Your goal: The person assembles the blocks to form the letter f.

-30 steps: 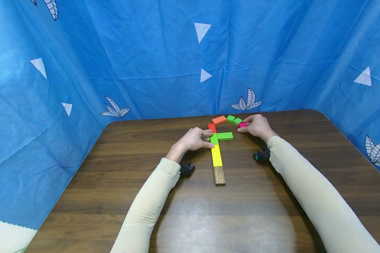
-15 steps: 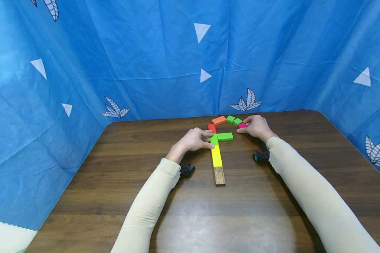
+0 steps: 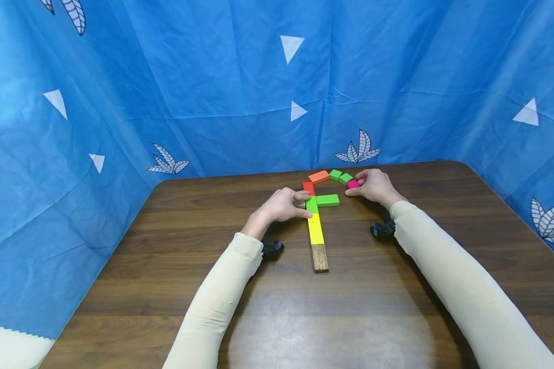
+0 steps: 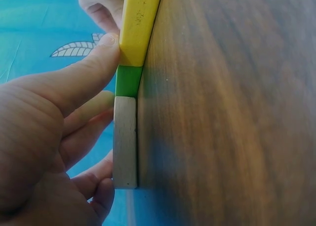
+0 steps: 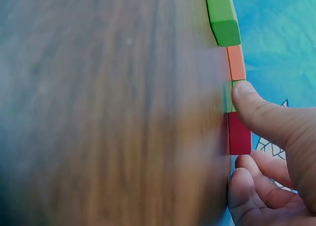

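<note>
My left hand (image 3: 280, 204) touches a column of blocks from the left. In the left wrist view its thumb is against a yellow block (image 4: 138, 33), with fingers beside a pale grey block face (image 4: 126, 142). Up the column in the head view run a brown wood-grain block (image 3: 320, 258), yellow, a green block (image 3: 311, 204) and a red block (image 3: 308, 187). My right hand (image 3: 375, 186) pinches a magenta block (image 3: 353, 184) at the end of a curved row. That row holds an orange block (image 3: 319, 177) and two small green blocks (image 3: 335, 175).
A longer green block (image 3: 328, 200) juts right from the column. All the blocks lie on a dark wooden table (image 3: 175, 287). A blue patterned curtain (image 3: 240, 87) hangs behind the table's far edge. Black wrist devices (image 3: 273, 249) sit under both wrists.
</note>
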Motion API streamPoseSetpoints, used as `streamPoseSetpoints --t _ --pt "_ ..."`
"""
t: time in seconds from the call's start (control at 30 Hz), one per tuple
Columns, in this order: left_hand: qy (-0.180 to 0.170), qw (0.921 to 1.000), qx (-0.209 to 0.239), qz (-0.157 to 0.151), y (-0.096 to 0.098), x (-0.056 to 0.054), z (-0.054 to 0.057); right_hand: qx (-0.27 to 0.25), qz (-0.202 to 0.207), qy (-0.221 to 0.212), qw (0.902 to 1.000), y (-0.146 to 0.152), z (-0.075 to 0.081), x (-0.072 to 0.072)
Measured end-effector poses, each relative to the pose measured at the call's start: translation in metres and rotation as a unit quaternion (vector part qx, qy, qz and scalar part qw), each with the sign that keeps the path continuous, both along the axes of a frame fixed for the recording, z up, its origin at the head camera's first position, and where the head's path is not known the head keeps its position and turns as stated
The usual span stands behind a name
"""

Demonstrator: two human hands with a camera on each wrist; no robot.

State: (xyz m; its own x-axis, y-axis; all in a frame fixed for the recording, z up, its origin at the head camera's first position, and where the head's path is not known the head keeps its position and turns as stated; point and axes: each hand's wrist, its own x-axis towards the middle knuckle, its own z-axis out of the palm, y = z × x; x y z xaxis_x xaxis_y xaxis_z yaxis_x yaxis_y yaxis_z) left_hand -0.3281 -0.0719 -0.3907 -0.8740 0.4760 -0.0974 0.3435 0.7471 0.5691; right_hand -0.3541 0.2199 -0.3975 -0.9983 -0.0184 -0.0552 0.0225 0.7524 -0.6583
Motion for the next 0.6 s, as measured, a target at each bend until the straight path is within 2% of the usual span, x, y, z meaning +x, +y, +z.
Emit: streamPoseSetpoints --t 0.23,0.47,0.6 --pt "0.006 0.9997 -0.016 -0.019 -0.001 0.000 0.002 0.007 0.042 0.008 0.9991 0.007 0.004 0.004" --pt "0.035 0.9965 -0.062 -0.045 0.000 -0.001 0.006 0.034 0.099 0.012 0.9944 0.015 0.013 0.012" --pt "0.050 0.9928 -0.090 -0.060 0.001 0.000 0.008 0.064 0.117 0.008 0.9910 0.020 0.018 0.018"
